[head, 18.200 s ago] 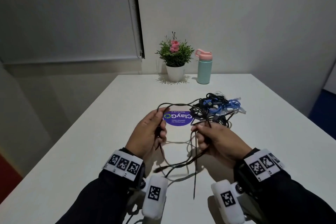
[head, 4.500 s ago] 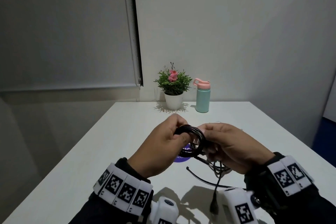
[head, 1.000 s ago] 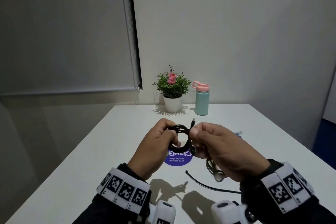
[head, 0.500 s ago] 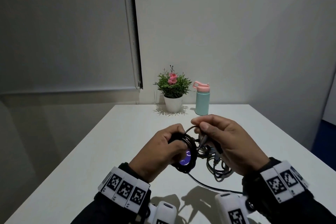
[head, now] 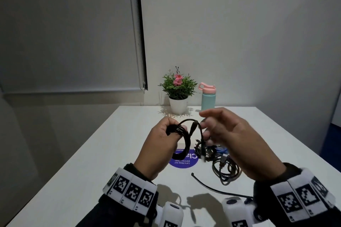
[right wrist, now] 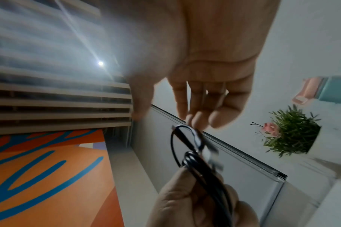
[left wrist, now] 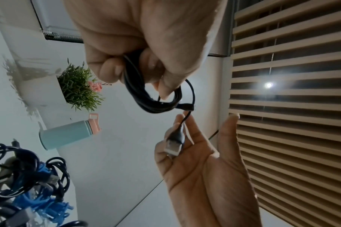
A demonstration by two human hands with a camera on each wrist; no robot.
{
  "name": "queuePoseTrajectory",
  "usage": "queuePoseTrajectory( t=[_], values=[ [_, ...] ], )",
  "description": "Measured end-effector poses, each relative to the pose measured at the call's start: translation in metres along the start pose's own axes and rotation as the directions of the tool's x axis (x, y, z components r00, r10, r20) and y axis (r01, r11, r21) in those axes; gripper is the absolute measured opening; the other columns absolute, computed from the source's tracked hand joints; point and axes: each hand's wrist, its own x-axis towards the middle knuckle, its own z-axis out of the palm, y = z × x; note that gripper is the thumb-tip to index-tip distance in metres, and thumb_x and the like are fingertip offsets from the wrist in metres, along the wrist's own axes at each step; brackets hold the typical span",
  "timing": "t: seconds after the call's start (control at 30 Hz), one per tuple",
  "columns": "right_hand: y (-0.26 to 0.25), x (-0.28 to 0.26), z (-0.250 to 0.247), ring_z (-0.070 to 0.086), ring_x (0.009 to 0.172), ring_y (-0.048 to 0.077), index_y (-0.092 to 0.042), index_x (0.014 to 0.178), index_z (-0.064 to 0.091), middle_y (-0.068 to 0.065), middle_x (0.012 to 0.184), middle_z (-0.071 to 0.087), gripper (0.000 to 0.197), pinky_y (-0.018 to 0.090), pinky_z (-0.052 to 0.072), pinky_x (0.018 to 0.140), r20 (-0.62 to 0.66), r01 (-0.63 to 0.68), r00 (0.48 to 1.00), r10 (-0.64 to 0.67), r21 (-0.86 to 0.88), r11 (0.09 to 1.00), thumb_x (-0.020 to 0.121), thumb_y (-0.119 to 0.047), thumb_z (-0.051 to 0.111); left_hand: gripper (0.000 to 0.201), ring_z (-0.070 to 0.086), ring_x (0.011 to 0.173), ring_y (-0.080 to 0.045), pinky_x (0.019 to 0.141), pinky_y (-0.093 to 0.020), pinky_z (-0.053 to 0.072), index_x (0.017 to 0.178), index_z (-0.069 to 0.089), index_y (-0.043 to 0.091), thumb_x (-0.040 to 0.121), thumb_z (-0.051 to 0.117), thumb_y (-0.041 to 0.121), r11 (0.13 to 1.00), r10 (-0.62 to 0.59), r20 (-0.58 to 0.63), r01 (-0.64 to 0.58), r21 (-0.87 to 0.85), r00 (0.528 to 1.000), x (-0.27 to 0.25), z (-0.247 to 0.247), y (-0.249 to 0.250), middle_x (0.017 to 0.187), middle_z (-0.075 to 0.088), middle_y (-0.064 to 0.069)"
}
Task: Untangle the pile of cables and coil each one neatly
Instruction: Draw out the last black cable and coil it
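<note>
Right hand fingers now spread, grip loosened | left hand grips black coil (plug dangling)

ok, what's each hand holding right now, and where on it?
Left hand grips the coiled black cable at the top of its bundled loops. Right hand is spread; the cable's USB plug end lies against its fingers, not clearly pinched.

Office room, white table, window blinds
</note>
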Motion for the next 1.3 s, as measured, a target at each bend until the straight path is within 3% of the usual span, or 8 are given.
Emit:
queuePoseTrajectory(
  t=[0.2, 0.33, 0.5, 0.6, 0.73, 0.93, 1.1, 1.3],
  values=[
    [0.003, 0.0, -0.004, 0.067, 0.076, 0.008, -0.02, 0.097, 0.075, -0.001, 0.086, 0.075, 0.017, 0.022, 0.055, 0.068, -0.015, 0.035, 0.999, -0.039, -0.21, 0.977, 0.09, -0.007, 0.067, 0.014, 0.038, 0.052, -0.009, 0.049, -0.017, 0.033, 0.073, 0.055, 0.022, 0.086, 0.061, 0.018, 1.0, -0.016, 0.163, 0.013, 0.021, 0.986, -0.005, 0.001, 0.003, 0.055, 0.044, 0.011],
    [0.016, 0.003, -0.005, 0.056, 0.063, 0.022, -0.012, 0.092, 0.077, 0.026, 0.078, 0.067, 0.014, 0.045, 0.051, 0.061, -0.072, -0.077, 0.995, 0.063, -0.213, 0.974, 0.09, -0.005, 0.065, 0.013, 0.025, 0.052, -0.013, 0.051, -0.022, 0.026, 0.072, 0.054, 0.019, 0.076, 0.048, 0.008, 0.915, -0.016, 0.311, 0.14, -0.379, 0.95, -0.009, 0.006, 0.012, 0.058, 0.035, 0.004],
    [0.03, -0.002, 0.012, 0.051, 0.05, -0.001, -0.025, 0.071, 0.072, -0.015, 0.054, 0.061, 0.029, 0.012, 0.038, 0.054, 0.153, -0.043, 0.98, 0.13, -0.47, 0.882, 0.094, -0.011, 0.061, 0.003, 0.046, 0.05, -0.006, 0.052, -0.015, 0.043, 0.085, 0.053, 0.015, 0.087, 0.051, 0.014, 0.915, 0.018, 0.298, 0.105, -0.39, 0.954, -0.011, 0.011, 0.007, 0.062, 0.053, 0.009],
    [0.031, -0.001, 0.01, 0.064, 0.085, 0.01, -0.021, 0.09, 0.072, -0.006, 0.087, 0.071, 0.024, 0.034, 0.052, 0.08, 0.179, 0.009, 0.977, 0.118, -0.582, 0.813, 0.094, -0.007, 0.054, 0.024, 0.047, 0.055, -0.006, 0.056, -0.016, 0.043, 0.108, 0.055, 0.009, 0.095, 0.057, 0.029, 0.971, 0.01, 0.271, 0.055, -0.233, 0.963, -0.01, 0.011, 0.002, 0.066, 0.055, 0.015],
    [0.032, -0.002, 0.012, 0.061, 0.091, 0.02, -0.018, 0.091, 0.068, 0.003, 0.094, 0.066, 0.023, 0.044, 0.049, 0.086, 0.182, 0.048, 0.979, 0.089, -0.633, 0.772, 0.094, -0.005, 0.049, 0.026, 0.044, 0.055, -0.008, 0.059, -0.021, 0.04, 0.103, 0.063, 0.012, 0.103, 0.052, 0.035, 1.0, 0.013, 0.245, -0.012, -0.007, 0.97, -0.007, 0.007, 0.0, 0.061, 0.054, 0.015],
    [0.035, -0.001, 0.014, 0.058, 0.087, 0.018, -0.013, 0.092, 0.069, 0.002, 0.092, 0.062, 0.015, 0.041, 0.048, 0.081, 0.174, 0.11, 0.985, 0.016, -0.686, 0.719, 0.093, -0.007, 0.055, 0.037, 0.043, 0.056, -0.01, 0.061, -0.023, 0.036, 0.089, 0.063, 0.017, 0.092, 0.053, 0.052, 0.998, -0.056, 0.275, 0.062, -0.011, 0.96, -0.006, 0.006, -0.001, 0.061, 0.051, 0.011],
    [0.021, -0.002, 0.015, 0.058, 0.075, 0.011, -0.023, 0.094, 0.064, -0.008, 0.088, 0.059, 0.015, 0.021, 0.046, 0.065, -0.204, 0.214, 0.898, -0.39, -0.571, 0.792, 0.088, -0.009, 0.064, 0.031, 0.044, 0.058, -0.013, 0.07, -0.038, 0.037, 0.079, 0.059, 0.027, 0.091, 0.052, 0.054, 0.982, -0.092, 0.072, 0.102, -0.159, 0.993, -0.001, 0.006, -0.003, 0.058, 0.043, 0.011],
    [0.016, -0.005, 0.019, 0.057, 0.079, 0.005, -0.029, 0.099, 0.077, -0.013, 0.078, 0.055, 0.015, 0.01, 0.038, 0.066, -0.002, 0.204, 0.964, -0.266, -0.636, 0.744, 0.088, -0.021, 0.069, 0.031, 0.046, 0.058, -0.01, 0.063, -0.03, 0.041, 0.066, 0.063, 0.036, 0.089, 0.056, 0.055, 0.954, -0.096, -0.002, 0.092, -0.287, 0.995, 0.001, 0.009, -0.007, 0.056, 0.045, 0.011]
  ],
)
